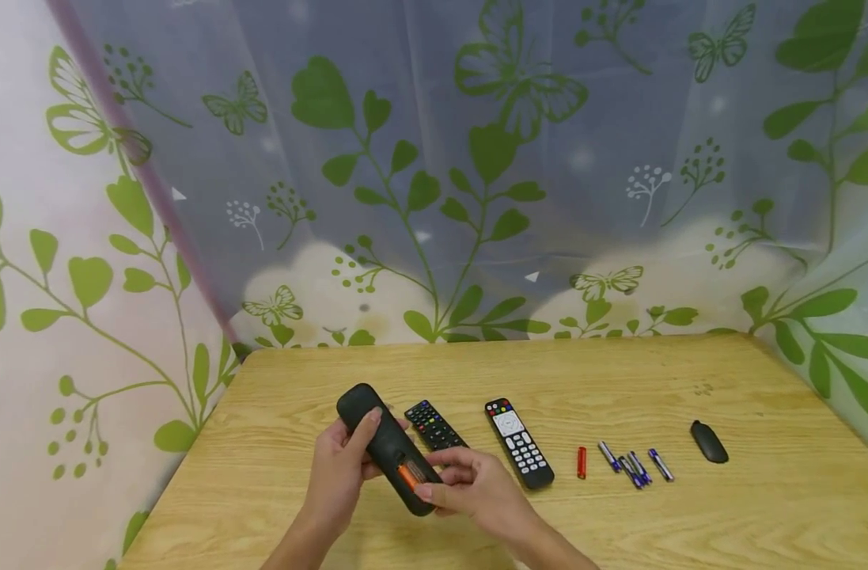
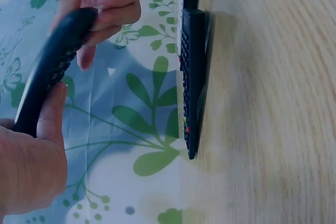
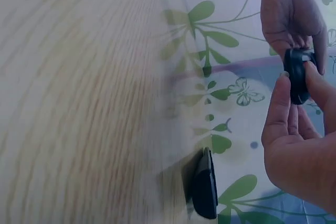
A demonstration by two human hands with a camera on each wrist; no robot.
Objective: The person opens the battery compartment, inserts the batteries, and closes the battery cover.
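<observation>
A black remote control (image 1: 385,445) is held above the table with its back up and its battery compartment uncovered. An orange battery (image 1: 408,476) shows inside the compartment. My left hand (image 1: 336,469) grips the upper part, thumb across the back. At the lower end, my right hand (image 1: 485,484) pinches the remote, its thumb beside the battery. The left wrist view shows the remote (image 2: 46,72) side-on in the left hand (image 2: 31,171). In the right wrist view, the right thumb and fingers (image 3: 277,111) close on the remote's end (image 3: 297,82).
Two more remotes lie button side up: a black one (image 1: 434,423) behind my hands and one with white buttons (image 1: 521,443). Rightward on the wooden table (image 1: 619,530) are a red battery (image 1: 581,462), several blue-and-silver batteries (image 1: 638,467) and a small black oval piece (image 1: 709,442).
</observation>
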